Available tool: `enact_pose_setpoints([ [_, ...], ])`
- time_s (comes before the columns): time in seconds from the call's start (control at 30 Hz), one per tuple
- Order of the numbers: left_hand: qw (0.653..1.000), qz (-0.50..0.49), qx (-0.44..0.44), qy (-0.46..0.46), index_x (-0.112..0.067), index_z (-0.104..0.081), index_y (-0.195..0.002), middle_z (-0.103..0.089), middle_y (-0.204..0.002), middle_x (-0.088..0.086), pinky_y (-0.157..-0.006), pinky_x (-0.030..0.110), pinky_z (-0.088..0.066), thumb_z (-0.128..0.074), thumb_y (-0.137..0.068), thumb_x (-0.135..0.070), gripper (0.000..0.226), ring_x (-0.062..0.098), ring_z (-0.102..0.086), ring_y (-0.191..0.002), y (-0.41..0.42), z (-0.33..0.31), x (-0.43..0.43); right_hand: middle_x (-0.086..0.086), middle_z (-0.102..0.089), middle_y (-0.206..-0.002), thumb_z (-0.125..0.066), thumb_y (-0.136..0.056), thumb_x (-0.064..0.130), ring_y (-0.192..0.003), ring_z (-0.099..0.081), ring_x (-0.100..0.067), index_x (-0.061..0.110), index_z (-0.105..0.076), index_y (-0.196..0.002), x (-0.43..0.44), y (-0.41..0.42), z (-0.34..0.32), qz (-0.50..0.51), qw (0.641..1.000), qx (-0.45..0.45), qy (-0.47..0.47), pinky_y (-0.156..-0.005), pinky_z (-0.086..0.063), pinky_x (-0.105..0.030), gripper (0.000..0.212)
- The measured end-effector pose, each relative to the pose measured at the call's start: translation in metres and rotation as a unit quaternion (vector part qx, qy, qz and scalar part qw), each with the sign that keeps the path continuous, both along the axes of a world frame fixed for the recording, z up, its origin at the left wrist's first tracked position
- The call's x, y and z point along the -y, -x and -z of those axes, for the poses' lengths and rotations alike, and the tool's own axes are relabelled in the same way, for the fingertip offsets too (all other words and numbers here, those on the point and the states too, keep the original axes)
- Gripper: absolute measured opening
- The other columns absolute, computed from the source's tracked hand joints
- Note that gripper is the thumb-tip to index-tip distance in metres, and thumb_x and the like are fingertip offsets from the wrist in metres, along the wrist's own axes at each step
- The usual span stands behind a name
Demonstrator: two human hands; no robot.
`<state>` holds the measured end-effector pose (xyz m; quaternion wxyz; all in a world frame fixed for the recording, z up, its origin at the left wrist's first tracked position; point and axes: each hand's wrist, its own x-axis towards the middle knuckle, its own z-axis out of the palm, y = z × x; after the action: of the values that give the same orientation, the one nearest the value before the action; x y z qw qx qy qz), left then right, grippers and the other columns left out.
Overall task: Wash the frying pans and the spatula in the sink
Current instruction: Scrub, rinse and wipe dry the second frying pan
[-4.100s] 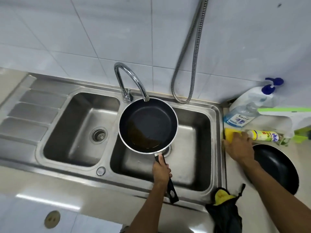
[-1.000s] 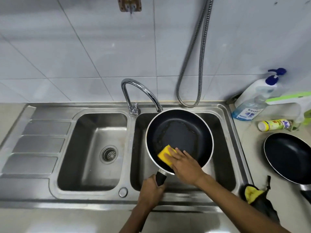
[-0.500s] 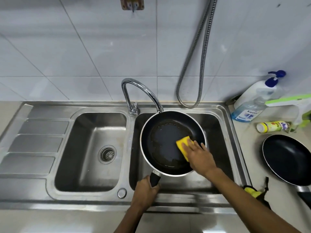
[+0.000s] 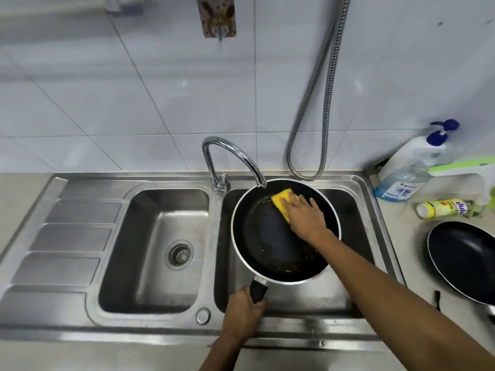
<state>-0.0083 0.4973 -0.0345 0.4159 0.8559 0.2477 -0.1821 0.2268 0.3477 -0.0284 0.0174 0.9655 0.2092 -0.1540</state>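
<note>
Under my right hand [image 4: 304,218], fingers laid nearly flat, a yellow sponge [image 4: 281,200] is pressed against the far inner side of the frying pan [image 4: 267,247], just beneath the faucet spout [image 4: 235,153]. Nearer me, my left hand [image 4: 242,313] wraps round the pan's black handle, over the right sink basin [image 4: 352,210]. Well off to the right, a second frying pan [image 4: 466,255] lies on the counter.

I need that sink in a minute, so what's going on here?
A person is scrubbing a frying pan over the right basin of the sink. The left hand grips the pan's handle, and the right hand presses a yellow sponge against the far inside of the pan, just under the tap. A second pan lies on the counter to the right.
</note>
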Motion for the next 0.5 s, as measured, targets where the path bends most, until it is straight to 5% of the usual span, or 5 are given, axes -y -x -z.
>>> enact_pose_setpoints([
  [0.23, 1.000, -0.006, -0.022, 0.002, -0.011, -0.068, -0.104, -0.075, -0.096, 0.006, -0.067, 0.024, -0.045, -0.070, -0.088, -0.034, 0.028, 0.022, -0.070, -0.088, 0.001, 0.009, -0.003, 0.002, 0.001, -0.170, -0.051, -0.093, 0.010, -0.156, -0.010, -0.031, 0.034, -0.015, -0.160, 0.064, 0.096, 0.028, -0.017, 0.999, -0.038, -0.008, -0.124, -0.014, -0.044, 0.079],
  [0.5, 0.999, 0.040, -0.034, -0.001, -0.014, -0.066, -0.101, -0.075, -0.097, 0.007, -0.062, 0.021, -0.039, -0.069, -0.086, -0.040, 0.030, 0.023, -0.069, -0.087, 0.005, 0.006, 0.015, 0.006, -0.006, -0.170, -0.046, -0.099, 0.013, -0.154, -0.017, -0.029, 0.034, -0.023, -0.158, -0.020, 0.113, 0.020, -0.065, 0.990, -0.073, -0.099, -0.123, -0.020, -0.046, 0.066],
])
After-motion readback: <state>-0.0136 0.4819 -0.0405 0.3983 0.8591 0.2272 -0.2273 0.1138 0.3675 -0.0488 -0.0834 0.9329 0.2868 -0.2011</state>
